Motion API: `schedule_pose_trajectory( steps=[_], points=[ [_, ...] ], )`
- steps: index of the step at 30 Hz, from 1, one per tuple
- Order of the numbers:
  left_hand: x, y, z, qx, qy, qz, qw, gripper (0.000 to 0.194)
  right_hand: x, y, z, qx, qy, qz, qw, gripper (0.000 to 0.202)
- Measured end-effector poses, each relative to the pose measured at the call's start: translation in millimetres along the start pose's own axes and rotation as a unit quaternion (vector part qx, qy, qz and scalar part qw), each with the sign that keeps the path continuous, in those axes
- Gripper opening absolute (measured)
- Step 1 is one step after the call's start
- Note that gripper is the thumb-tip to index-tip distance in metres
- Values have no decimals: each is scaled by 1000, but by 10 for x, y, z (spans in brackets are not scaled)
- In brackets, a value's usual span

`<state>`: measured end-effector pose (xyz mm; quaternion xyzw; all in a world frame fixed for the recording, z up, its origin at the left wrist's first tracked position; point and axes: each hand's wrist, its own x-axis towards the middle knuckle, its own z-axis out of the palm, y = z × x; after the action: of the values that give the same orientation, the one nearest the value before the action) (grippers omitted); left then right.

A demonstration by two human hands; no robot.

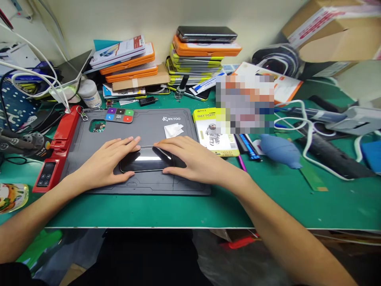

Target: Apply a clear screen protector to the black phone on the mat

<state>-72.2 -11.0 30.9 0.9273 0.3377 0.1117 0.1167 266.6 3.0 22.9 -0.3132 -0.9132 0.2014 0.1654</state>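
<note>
A smartphone with a dark, glossy screen lies face up and sideways on a grey work mat. My left hand grips its left end, thumb at the near edge and fingers at the far edge. At the other end my right hand holds it the same way, covering that end. Behind my right hand sits a folded white wipe. A tile with coloured squares rests near the mat's far left corner.
A red device runs along the mat's left edge. To the right are a yellow battery package and a blue air blower. Stacked boxes stand against the wall. White cables loop on the right.
</note>
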Motion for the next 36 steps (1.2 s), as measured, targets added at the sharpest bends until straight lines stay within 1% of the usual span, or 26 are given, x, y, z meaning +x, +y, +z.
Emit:
schedule_pose_trajectory(
  steps=[8,11,14,15,17,20,22,25,27,29,32,36],
  points=[
    [24,-11,31,12,-33,-9,999,82,13,10,-3,3,0,4,1000,66],
    [17,-16,50,26,-23,-13,999,86,10,14,-2,7,-2,5,1000,67],
    [2,-28,78,47,5,-24,999,99,2,9,-23,19,0,5,1000,70],
    [-3,-34,87,54,15,-29,998,104,1,8,-34,23,8,6,1000,68],
    [-13,-46,100,64,32,-32,997,108,5,18,-55,17,51,16,998,58],
    [-24,-62,107,70,46,-24,996,100,31,84,-54,-43,142,56,987,46],
    [-31,-72,106,75,56,-21,995,92,54,162,-24,-98,170,83,977,44],
    [-40,-87,104,87,69,-25,994,82,75,289,32,-145,154,108,971,38],
    [-45,-93,103,90,75,-23,993,77,75,348,55,-152,145,119,970,34],
    [-48,-92,103,84,79,-19,993,74,68,376,63,-154,149,125,969,31],
    [-43,-89,106,55,79,-27,995,75,64,368,69,-154,165,130,965,30],
    [-29,-88,113,-6,79,-63,995,80,84,311,84,-149,189,131,962,29]
  ],
)
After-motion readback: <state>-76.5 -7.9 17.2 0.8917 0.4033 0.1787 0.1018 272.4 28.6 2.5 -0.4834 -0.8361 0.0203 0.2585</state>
